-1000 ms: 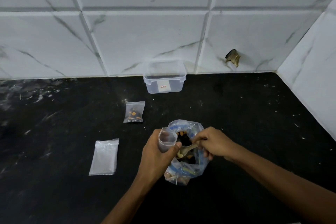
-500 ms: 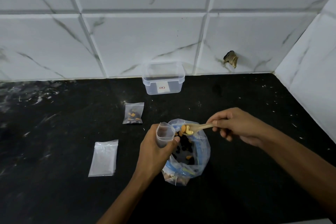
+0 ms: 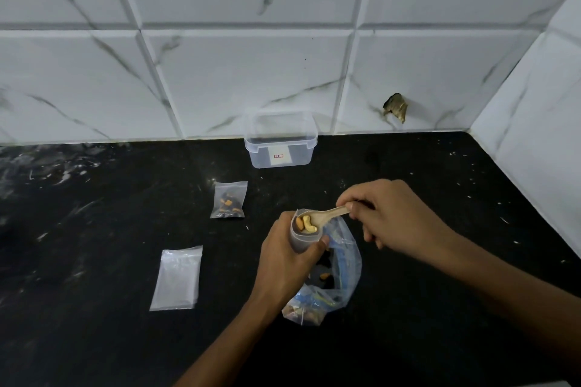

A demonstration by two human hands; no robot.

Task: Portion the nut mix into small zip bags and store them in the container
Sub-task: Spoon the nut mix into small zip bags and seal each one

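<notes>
Nuts [image 3: 306, 225] on your spoon [image 3: 325, 217], pinched in your right hand [image 3: 390, 217], now reach the small bag [image 3: 303, 240] your left hand [image 3: 287, 264] grips mid-counter; tip them in.

3 small zip bags [image 3: 229, 200], 1 big bag [image 3: 341, 264], 1 spoon [image 3: 327, 216], 1 container [image 3: 280, 143].

A black stone counter [image 3: 94, 308], flecked and smeared with pale marks that gather thickest at the left of the frame, fills the lower half of the picture. Behind it, across the upper half, rises a wall of large white marble-look tiles [image 3: 245, 78] with grey veins and recessed grey joints. A second white tiled wall [image 3: 540, 122] meets it at the right, forming a corner. Low on the back wall, right of centre, a ragged brownish hole [image 3: 395, 107] breaks one tile. The light is dim and even.
</notes>
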